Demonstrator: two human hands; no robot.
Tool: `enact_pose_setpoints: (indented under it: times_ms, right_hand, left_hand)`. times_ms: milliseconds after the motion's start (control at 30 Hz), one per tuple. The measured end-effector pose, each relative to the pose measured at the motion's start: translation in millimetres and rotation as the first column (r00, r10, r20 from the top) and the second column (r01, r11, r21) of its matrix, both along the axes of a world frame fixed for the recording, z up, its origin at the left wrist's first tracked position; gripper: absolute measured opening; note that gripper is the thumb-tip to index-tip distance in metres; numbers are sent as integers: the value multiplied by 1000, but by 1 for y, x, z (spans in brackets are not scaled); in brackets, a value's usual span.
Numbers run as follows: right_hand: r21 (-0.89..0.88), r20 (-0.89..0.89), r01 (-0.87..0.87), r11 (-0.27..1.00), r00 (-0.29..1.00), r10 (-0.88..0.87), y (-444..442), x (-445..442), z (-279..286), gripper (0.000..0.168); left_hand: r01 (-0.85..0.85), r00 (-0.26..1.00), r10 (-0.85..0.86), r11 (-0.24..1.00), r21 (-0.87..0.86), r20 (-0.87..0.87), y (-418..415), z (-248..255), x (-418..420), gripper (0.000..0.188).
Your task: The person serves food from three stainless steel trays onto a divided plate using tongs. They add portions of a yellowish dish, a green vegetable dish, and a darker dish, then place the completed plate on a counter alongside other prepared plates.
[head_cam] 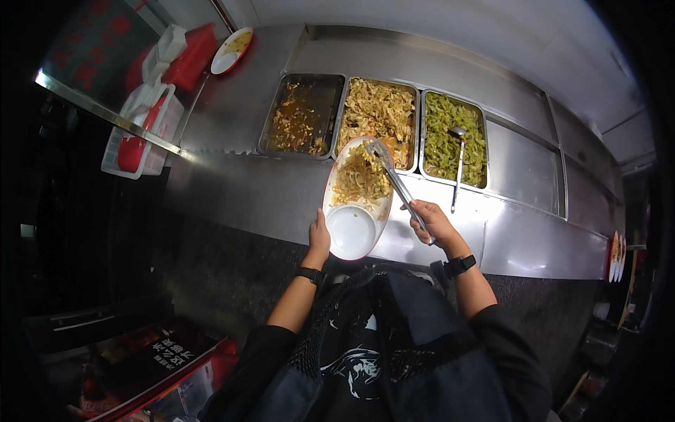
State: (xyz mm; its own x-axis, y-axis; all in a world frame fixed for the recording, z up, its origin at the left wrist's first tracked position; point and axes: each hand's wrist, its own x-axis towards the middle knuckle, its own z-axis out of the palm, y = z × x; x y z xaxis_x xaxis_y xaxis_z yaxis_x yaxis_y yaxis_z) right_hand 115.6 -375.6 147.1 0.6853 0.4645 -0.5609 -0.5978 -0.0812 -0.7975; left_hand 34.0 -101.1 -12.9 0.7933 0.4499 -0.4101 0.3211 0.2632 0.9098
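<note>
My left hand (319,238) holds the lower left rim of an oval white plate with a red edge (337,204). Noodles and yellow bits (356,179) lie on its far part; a round white well at the near end is nearly bare. Metal tongs (399,184) are in my right hand (433,224), their tips over the food at the plate's upper right. The plate overlaps the near edge of a steel pan of pale sliced food (377,105). To the right, a pan of green vegetables (448,113) has a metal spoon (460,163) in it.
A nearly emptied pan with brown liquid (303,116) stands left of the others. Another oval plate (232,50) sits at the counter's back left, near a white plastic basket (142,153). At the counter's right end are several stacked plates (617,256). A dark floor borders the steel counter (237,195).
</note>
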Motion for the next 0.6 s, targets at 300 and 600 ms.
enact_pose_setpoints:
  times_ms: [300, 600]
  right_hand:
    - [106, 6, -19, 994, 1000, 19, -3, -1, 7, 38]
    - [74, -43, -24, 997, 999, 27, -5, 2, -11, 41]
  left_hand:
    - [14, 1000, -14, 1000, 2, 16, 1, -4, -1, 73]
    - [-17, 997, 23, 995, -93, 68, 1, 1, 1, 73]
